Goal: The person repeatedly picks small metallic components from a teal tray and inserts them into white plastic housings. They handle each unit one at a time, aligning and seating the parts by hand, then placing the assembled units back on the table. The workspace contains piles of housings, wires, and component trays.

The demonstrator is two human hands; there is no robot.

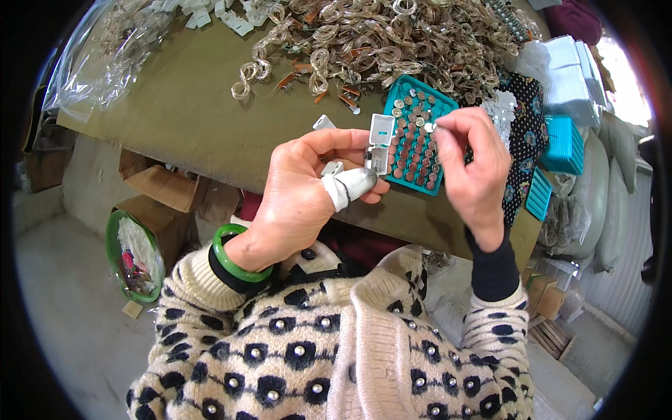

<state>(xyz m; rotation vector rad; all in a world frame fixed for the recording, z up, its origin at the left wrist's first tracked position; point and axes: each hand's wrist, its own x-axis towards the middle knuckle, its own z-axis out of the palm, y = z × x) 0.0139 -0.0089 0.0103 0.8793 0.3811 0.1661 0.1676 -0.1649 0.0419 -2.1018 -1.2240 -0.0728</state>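
Cream and black sweater [301, 353], dotted with shiny beads, is nearest the camera. A green bangle [225, 245] goes around the left wrist. The left hand [290, 182] holds a small white box [380, 140] by its sides, with its lid open. Something white wraps the left thumb [350, 187]. The right hand [476, 161] has its thumb and finger close together, pinching a shiny disc [429, 128] over a blue-green tray [403, 82]. Many small round discs [419, 122] sit in that tray, just beside the white box. Behind it, on the brown table [182, 136], is a big pile of curly clear wires [364, 42]. Clear plastic [98, 77] lies at the table's left end. A green basket [112, 241] stands on the floor, down to the left.
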